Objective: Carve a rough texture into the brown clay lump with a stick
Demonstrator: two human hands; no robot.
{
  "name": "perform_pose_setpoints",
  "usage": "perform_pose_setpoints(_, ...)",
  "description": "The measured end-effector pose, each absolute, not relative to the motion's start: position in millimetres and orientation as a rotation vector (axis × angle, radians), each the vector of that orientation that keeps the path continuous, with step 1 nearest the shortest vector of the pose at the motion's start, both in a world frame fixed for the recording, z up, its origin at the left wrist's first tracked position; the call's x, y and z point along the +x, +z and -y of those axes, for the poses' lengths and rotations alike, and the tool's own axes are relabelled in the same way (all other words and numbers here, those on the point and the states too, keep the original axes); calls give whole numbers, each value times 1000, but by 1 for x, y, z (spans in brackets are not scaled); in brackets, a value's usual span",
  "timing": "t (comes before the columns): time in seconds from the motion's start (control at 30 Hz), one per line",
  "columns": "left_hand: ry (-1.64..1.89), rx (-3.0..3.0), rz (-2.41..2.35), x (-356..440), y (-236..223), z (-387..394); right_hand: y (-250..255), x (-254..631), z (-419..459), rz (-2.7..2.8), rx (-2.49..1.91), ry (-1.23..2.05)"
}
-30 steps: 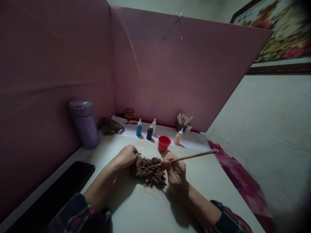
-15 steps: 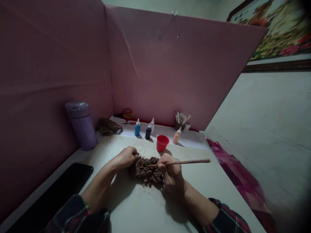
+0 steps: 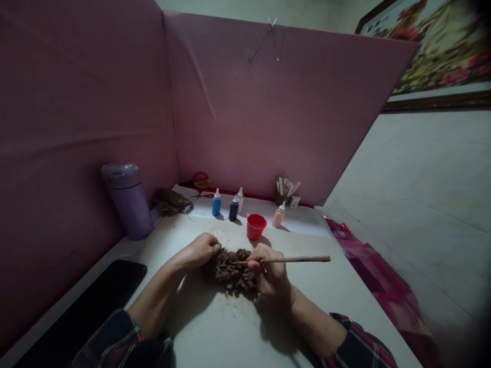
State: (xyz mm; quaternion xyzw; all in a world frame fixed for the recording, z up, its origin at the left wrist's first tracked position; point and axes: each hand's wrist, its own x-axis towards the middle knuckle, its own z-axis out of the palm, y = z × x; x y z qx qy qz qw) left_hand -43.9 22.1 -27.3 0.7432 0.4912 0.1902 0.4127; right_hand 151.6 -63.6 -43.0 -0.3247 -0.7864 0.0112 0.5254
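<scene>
A rough, crumbly lump of brown clay lies on the white tabletop in front of me. My left hand is closed at the lump's upper left edge, with thumb and fingers pinching the clay there. Like a pen, a thin wooden stick is gripped in my right hand, on the lump's right side. The stick's pointed end touches the top of the clay, and its thicker end points right. Small brown crumbs are scattered below the lump.
Behind the clay stands a red cup. Blue, dark purple and peach bottles are nearby. Scissors, a tool holder, a brown bag, a purple tumbler and a black phone-like slab surround the workspace.
The view shifts slightly. The stick stays against the clay with its tip in nearly the same spot, and both hands keep almost the same pose.
</scene>
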Motion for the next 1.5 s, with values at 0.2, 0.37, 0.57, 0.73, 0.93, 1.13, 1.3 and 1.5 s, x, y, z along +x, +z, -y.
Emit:
perform_pose_setpoints(0.2, 575, 1708, -1153, -43, -25, -18, -41, 151, 64, 1864, -770, 33)
perform_pose_setpoints(0.37, 662, 1723, -1113, -39, -23, -17, -38, 150, 65, 1857, -763, 23)
perform_pose_setpoints(0.57, 588, 1913, -1053, -39, -18, -14, -36, 149, 65, 1855, -770, 15)
perform_pose_setpoints(0.73, 627, 2030, -1103, -38, -23, -14, -41, 154, 66, 1830, -744, 21)
perform_pose_setpoints(0.93, 609, 2013, -1178, -31, -33, -15, -51, 159, 64, 1698, -768, 25)
perform_pose_setpoints(1.13, 622, 2100, -1296, -25, -39, -7, -47, 156, 64, 1689, -751, -29)
perform_pose_setpoints(1.3, 587, 1896, -1096, -29, -33, -8, -46, 157, 65, 1720, -782, -77)
perform_pose_setpoints(1.5, 713, 1736, -1036, -33, -28, -17, -56, 162, 61, 1638, -768, 61)
